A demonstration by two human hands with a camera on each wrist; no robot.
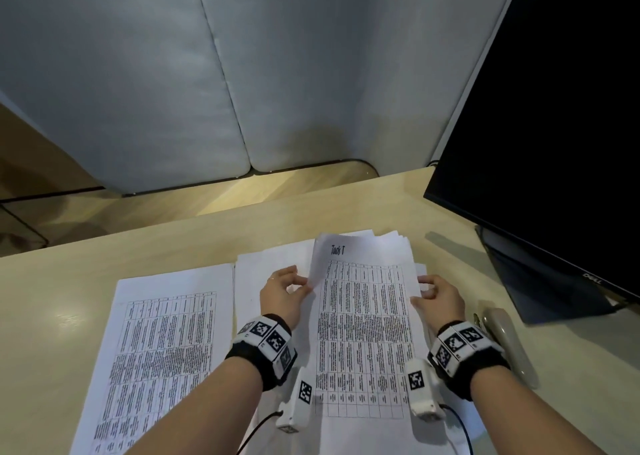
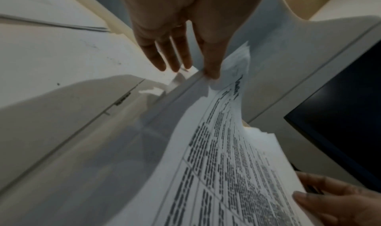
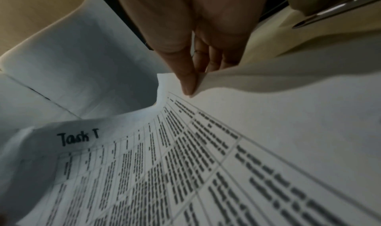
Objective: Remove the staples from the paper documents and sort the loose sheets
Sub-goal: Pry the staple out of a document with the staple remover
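Pale wood desk (image 1: 398,198) and grey padded panels framed the scene, with a dark monitor (image 1: 554,125) at the right and a stapler (image 1: 502,337) just beside the right wrist. The left hand (image 1: 280,293) pinched the left edge of the top sheet (image 1: 363,333), headed "Task T", while the right hand (image 1: 440,297) pinched its right edge above the stack (image 1: 398,243); peeling evenly from both edges should, I judged, keep it from tearing. Countable were two hands, one lifted sheet, one printed sheet (image 1: 162,350) and one blank sheet (image 1: 263,264) lying to its left.
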